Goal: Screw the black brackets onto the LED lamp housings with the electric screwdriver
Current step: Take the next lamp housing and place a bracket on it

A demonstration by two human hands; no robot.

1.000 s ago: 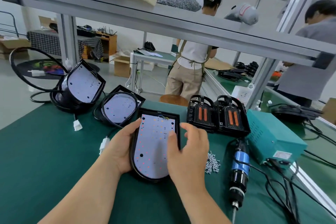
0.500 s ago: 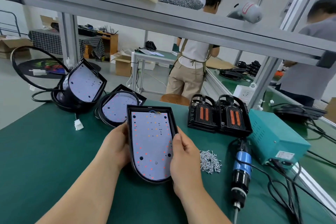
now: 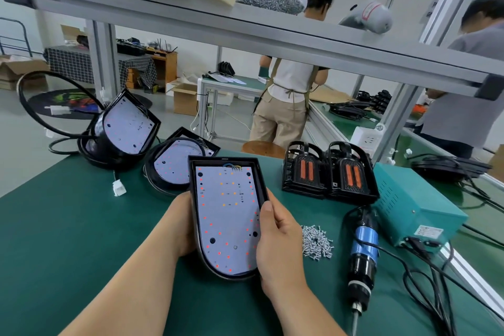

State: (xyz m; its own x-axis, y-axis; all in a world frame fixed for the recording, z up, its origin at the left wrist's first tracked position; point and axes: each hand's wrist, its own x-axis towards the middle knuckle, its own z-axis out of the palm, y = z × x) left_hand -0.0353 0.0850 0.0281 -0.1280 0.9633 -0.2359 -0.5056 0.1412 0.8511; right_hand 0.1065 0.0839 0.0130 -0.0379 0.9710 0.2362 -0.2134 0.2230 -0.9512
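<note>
Housing (image 3: 226,215), LED board up, held above the mat (image 3: 68,226) close to the person: left hand (image 3: 177,224) cups its left edge from beneath, right hand (image 3: 278,237) is clamped on the right rim, thumb on top. Over the last second the right hand slid off the board face to the rim and the housing tilted up toward the camera, which reads as inspecting or orienting, not fastening. Brackets (image 3: 330,172) sit untouched behind, with screws (image 3: 317,241) and screwdriver (image 3: 364,248) lying to the right; no bracket fitted yet.
</note>
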